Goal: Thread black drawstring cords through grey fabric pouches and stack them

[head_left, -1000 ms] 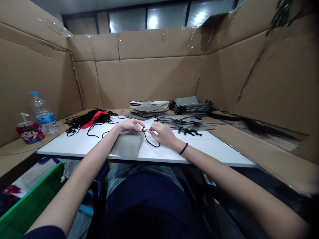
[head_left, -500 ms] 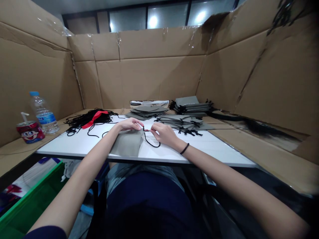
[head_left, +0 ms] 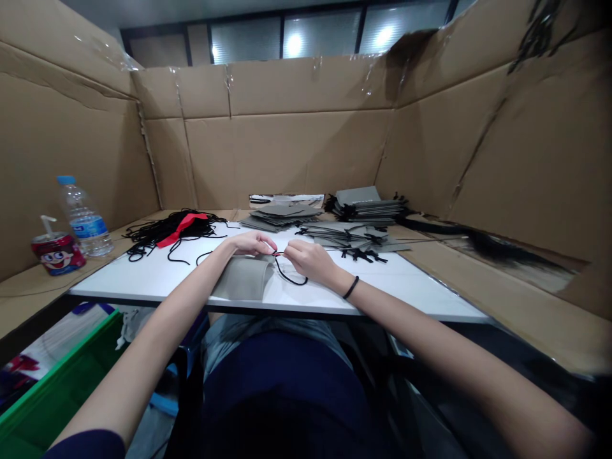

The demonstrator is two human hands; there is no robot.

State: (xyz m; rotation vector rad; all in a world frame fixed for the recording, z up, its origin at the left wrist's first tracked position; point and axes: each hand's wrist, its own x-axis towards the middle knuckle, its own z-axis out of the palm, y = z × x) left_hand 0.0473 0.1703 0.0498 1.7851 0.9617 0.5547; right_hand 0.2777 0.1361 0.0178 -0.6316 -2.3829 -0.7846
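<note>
Head view shows brown cardboard walls (head_left: 287, 153) closing three sides of a white table (head_left: 167, 274), and a green crate (head_left: 57, 382) is below its left edge. On the table, beyond the hands, are three grey stacks: one (head_left: 277, 215) behind the left hand, another (head_left: 342, 234) just beyond the right hand, the third (head_left: 368, 207) farther back to the right. A black heap (head_left: 148, 234) of cords, with a red strip (head_left: 179, 233) across it, lies at the far left. The grey pouch (head_left: 241, 278) lies near the front edge of the table, one end toward the person's body, the other at the left fingers; because the left hand (head_left: 253, 243) covers its far edge, I cannot tell which axis is longer. A bottle (head_left: 88, 224) and a can (head_left: 57, 255) stand upright, well apart at left. Left thumb and forefinger pinch the black cord (head_left: 292, 282) at the pouch's far right corner; from there it drops toward the body and bends to the right. The right hand (head_left: 310, 261) has its fingertips pressed together on a red piece (head_left: 278, 254), smallest of all, whose long axis runs left to right between the hands.
</note>
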